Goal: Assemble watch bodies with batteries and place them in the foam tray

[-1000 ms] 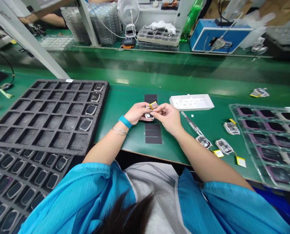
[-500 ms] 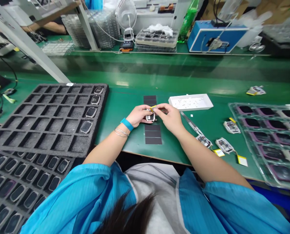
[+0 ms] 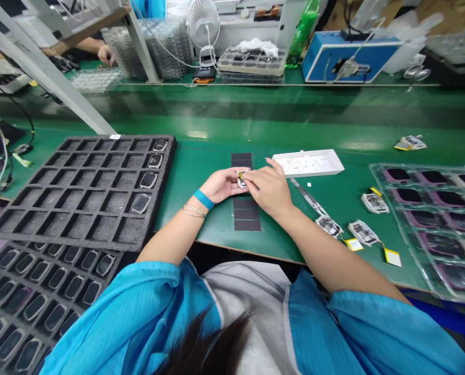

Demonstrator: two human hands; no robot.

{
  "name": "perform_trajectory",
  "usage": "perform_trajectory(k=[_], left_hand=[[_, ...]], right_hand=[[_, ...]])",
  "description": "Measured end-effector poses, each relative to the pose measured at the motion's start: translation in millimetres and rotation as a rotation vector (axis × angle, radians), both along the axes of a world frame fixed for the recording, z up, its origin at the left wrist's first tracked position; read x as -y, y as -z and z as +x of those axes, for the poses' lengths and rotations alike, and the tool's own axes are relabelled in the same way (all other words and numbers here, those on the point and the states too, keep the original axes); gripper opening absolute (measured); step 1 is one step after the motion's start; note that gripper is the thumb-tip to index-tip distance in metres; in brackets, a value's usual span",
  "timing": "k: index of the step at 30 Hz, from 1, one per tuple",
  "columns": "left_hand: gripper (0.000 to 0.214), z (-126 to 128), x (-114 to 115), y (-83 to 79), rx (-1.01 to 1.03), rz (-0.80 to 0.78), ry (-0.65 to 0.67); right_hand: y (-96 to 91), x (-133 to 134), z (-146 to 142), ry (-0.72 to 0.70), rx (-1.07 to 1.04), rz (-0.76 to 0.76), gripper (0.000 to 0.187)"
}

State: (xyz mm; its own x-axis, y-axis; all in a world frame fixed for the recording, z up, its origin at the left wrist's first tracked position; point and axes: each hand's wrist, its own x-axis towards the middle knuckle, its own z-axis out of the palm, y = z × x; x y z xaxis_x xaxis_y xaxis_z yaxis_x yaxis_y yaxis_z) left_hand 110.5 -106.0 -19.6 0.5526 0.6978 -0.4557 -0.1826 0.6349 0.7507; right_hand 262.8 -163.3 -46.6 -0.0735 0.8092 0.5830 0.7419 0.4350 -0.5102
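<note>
My left hand (image 3: pixel 220 186) is closed around a small white watch case (image 3: pixel 240 182), with a bit of yellow showing inside it. My right hand (image 3: pixel 270 191) is bent over the case from the right, its thumb and forefinger pinched together at the open side. A small dark tip shows by those fingers; what they grip is mostly hidden. Beneath and in front of the hands, strips of black adhesive pads (image 3: pixel 247 214) lie on the green bench. Just beyond my right hand is a shallow white box (image 3: pixel 326 165) holding tiny scattered pieces.
At left, a grey foam tray (image 3: pixel 103 200) holds several watches in its right column; a fuller foam tray (image 3: pixel 40 307) sits below. Opened watch cases (image 3: pixel 363 233) with yellow batteries lie right, beside a clear tray (image 3: pixel 407 245) of watches. Another person's hand (image 3: pixel 106 54) shows far left.
My right hand has shifted from holding up the yellow battery to pressing its fingers down at the case. The yellow piece now sits within the case. Another person's hand has come into view.
</note>
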Motion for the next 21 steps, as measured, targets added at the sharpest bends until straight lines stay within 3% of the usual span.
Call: perform_trajectory(k=[2,5,7,10,16,19,21], left_hand=[[0.018,-3,-3,1.0,0.056,-0.02,-0.011],[0.02,-7,-5,7.1,0.091,0.094,-0.007],[0.035,-7,-3,11.9,0.101,0.188,0.02],[0.051,-1,1,16.3,0.109,0.303,0.043],[0.059,-1,-1,12.8,0.034,0.603,0.028],[0.053,-35,32,-0.4,-0.072,0.622,-0.092],[0.057,-75,69,-11.1,-0.107,0.609,-0.2]], right_hand=[[0.8,-2,2,-0.039,0.027,-0.02,0.017],[5.3,-4,9,-0.036,-0.114,-0.032,0.007],[10.6,-7,14,-0.069,-0.33,-0.108,0.029],[18.7,-10,16,-0.223,-0.614,-0.351,0.059],[17.7,-9,5,-0.187,-0.804,-0.324,0.066],[5.4,-4,10,-0.239,-0.749,-0.438,0.071],[-3.4,-2,17,-0.212,-0.719,-0.418,0.067]])
